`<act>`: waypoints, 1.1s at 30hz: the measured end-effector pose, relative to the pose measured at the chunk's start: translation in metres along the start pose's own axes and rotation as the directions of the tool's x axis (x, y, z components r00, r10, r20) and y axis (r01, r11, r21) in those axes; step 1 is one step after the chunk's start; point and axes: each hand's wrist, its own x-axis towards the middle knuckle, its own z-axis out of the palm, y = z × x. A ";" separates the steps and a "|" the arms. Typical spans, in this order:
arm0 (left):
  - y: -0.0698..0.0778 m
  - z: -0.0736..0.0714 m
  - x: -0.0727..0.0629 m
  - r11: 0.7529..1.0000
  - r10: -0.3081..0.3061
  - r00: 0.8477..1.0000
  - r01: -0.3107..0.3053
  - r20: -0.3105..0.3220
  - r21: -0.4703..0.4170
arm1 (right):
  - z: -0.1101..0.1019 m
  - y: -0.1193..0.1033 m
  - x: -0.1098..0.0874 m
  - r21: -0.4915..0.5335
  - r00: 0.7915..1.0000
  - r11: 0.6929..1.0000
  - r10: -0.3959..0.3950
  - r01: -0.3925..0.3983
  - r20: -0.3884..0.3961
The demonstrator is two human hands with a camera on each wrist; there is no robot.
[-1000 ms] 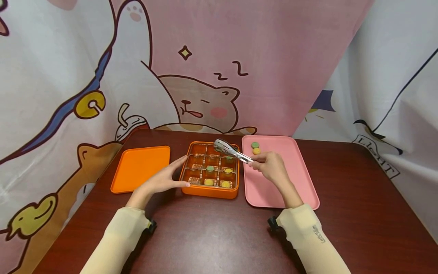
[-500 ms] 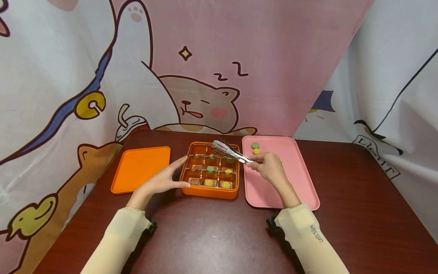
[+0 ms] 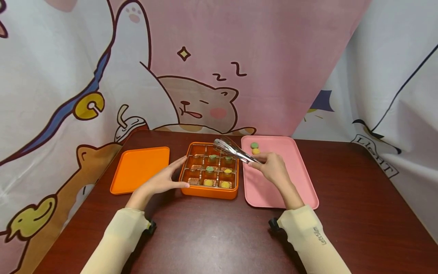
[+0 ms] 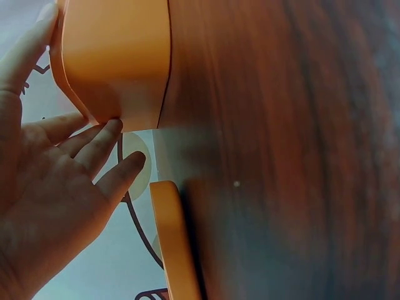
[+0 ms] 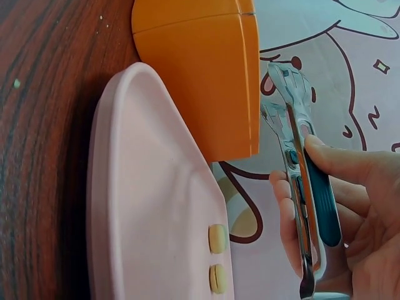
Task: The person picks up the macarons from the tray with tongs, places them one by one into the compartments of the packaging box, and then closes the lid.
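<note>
Table (image 3: 208, 236) with box (image 3: 209, 193), lid (image 3: 140, 169), tray (image 3: 265, 188)

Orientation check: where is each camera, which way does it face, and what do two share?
Head: head-worn, facing forward and down over the divided orange box; left hand, right hand and cream sleeves show.
Left wrist: on that wrist, facing the box's side and the tabletop; left hand shows.
Right wrist: on that wrist, facing the tongs, pink tray and box; right hand shows.
Head and right wrist share the tongs, gripped by the right hand.
</note>
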 end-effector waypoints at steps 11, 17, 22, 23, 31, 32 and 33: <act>0.001 0.000 -0.001 1.000 -0.012 1.000 0.012 0.002 -0.002 | -0.008 0.006 -0.003 0.020 1.000 1.000 0.004 -0.004 -0.019; 0.001 0.000 -0.001 1.000 -0.015 1.000 0.015 0.002 0.000 | -0.012 0.013 -0.003 0.018 1.000 1.000 0.005 -0.005 -0.027; 0.001 0.000 -0.001 1.000 -0.015 1.000 0.015 0.004 -0.002 | -0.016 0.018 -0.005 0.034 0.999 0.999 0.017 -0.015 -0.031; 0.001 0.000 -0.001 1.000 -0.016 1.000 0.016 0.005 -0.003 | -0.017 0.018 -0.006 0.036 0.999 0.999 0.020 -0.019 -0.035; 0.001 0.000 -0.001 1.000 -0.021 1.000 0.021 0.005 -0.007 | -0.022 0.026 -0.009 0.024 0.996 0.998 0.064 -0.062 -0.064; 0.001 0.000 -0.001 1.000 -0.020 1.000 0.021 0.004 -0.007 | -0.024 0.027 -0.010 0.024 0.996 0.998 0.067 -0.066 -0.052; 0.001 0.000 -0.001 1.000 -0.020 1.000 0.020 0.004 -0.007 | -0.025 0.029 -0.011 0.025 0.996 0.997 0.078 -0.077 -0.047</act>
